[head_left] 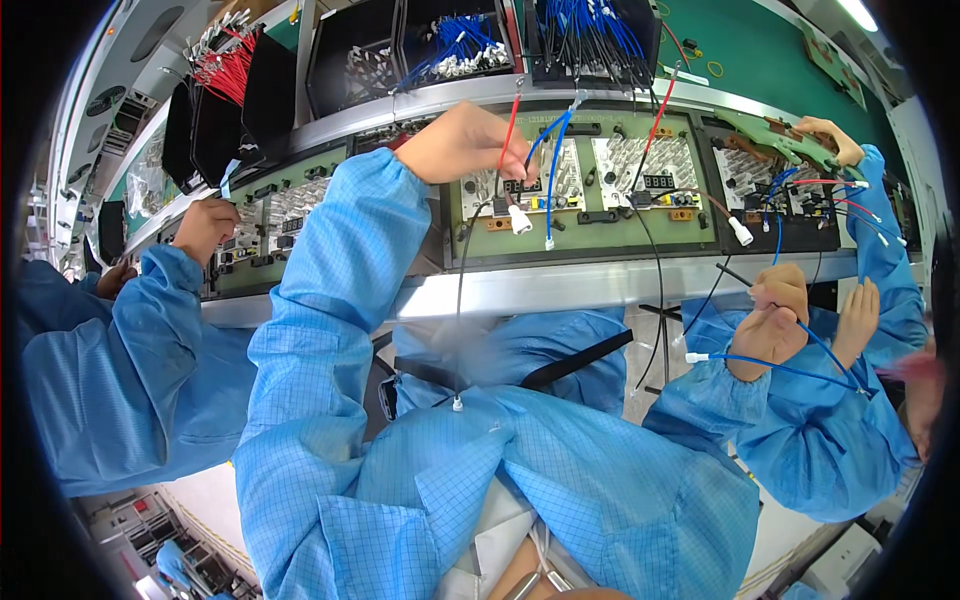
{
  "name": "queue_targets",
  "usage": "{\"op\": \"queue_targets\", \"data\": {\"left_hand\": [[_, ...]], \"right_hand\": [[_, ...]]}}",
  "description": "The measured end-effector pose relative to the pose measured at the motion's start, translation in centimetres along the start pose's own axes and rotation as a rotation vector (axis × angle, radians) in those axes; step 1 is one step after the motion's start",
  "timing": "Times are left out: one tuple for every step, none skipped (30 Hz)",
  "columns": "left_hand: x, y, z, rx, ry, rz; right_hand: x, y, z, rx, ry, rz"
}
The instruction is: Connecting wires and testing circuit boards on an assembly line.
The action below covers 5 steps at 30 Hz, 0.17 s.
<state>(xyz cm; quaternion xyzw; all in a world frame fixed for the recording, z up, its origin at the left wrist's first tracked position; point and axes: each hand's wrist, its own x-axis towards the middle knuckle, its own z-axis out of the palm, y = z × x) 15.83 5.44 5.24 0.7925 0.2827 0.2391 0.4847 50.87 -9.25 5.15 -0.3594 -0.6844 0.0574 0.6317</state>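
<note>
My left hand (470, 145) reaches over a green-framed circuit board (550, 185) with a small digit display. Its fingers are pinched on a wire end beside a white connector (520, 220). A red wire (511, 125) and a blue wire (562, 150) with ring terminals stand up by those fingers; which of them I grip is partly hidden. My right hand (775, 315) is off the bench's front edge, at the right. It is closed around a blue wire (780, 367) with a white plug, and a black sleeved end sticks out past the fingers.
Black bins (455, 40) of blue, black and red wires line the back of the bench. Another circuit board (650, 170) with loose red and black wires lies to the right. A co-worker's hands (857, 315) are at the far right; another person's hand (207, 230) works at left.
</note>
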Motion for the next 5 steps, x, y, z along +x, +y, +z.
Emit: {"op": "queue_targets", "data": {"left_hand": [[-0.08, -0.13, 0.06, 0.011, -0.002, 0.039], [-0.01, -0.23, 0.12, 0.021, -0.010, 0.077], [0.00, -0.33, 0.17, 0.021, -0.012, 0.077], [-0.03, -0.42, 0.22, 0.054, 0.006, 0.067], [-0.09, -0.51, 0.27, 0.087, 0.023, 0.056]], "right_hand": [[0.04, -0.01, 0.05, 0.002, -0.002, -0.002], [0.04, -0.09, 0.02, -0.001, 0.005, 0.001], [0.04, -0.14, -0.01, -0.003, 0.012, 0.003], [0.02, -0.14, -0.05, -0.008, 0.010, 0.002], [0.00, -0.11, -0.12, -0.013, 0.007, 0.001]]}}
